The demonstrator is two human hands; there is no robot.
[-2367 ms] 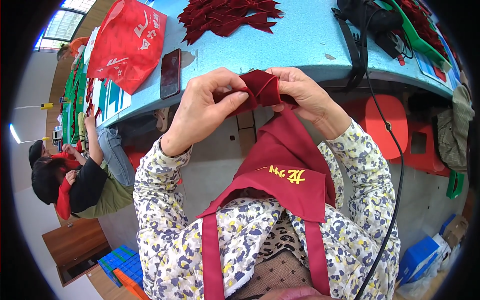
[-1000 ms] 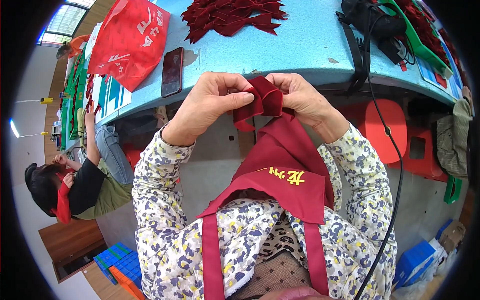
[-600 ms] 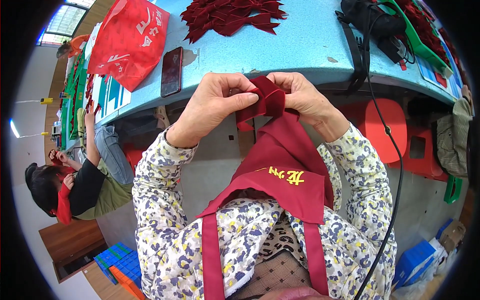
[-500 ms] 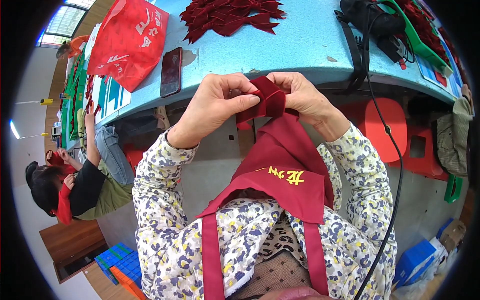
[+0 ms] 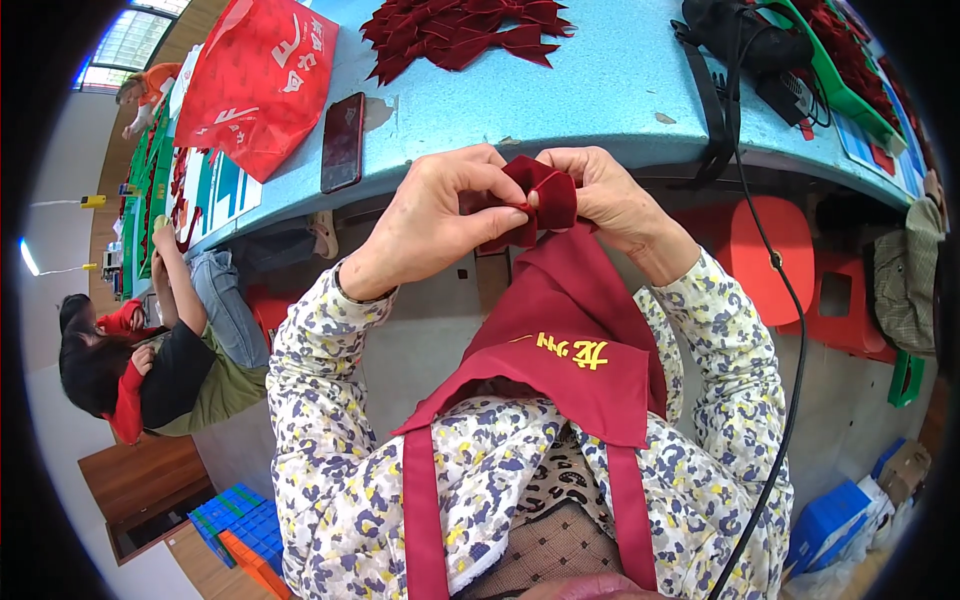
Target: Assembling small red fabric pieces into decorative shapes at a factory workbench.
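Both hands are pinched shut on one small dark red velvet piece point(image 5: 535, 195), held in the air just off the near edge of the blue worktop point(image 5: 600, 95): the left hand point(image 5: 435, 215) nips the folds, the right hand point(image 5: 610, 195) backs them. It looks like the shaping step of a bow (finished ones point(image 5: 455, 30) lie heaped farther back). The next move calls for keeping the folds tightly gathered.
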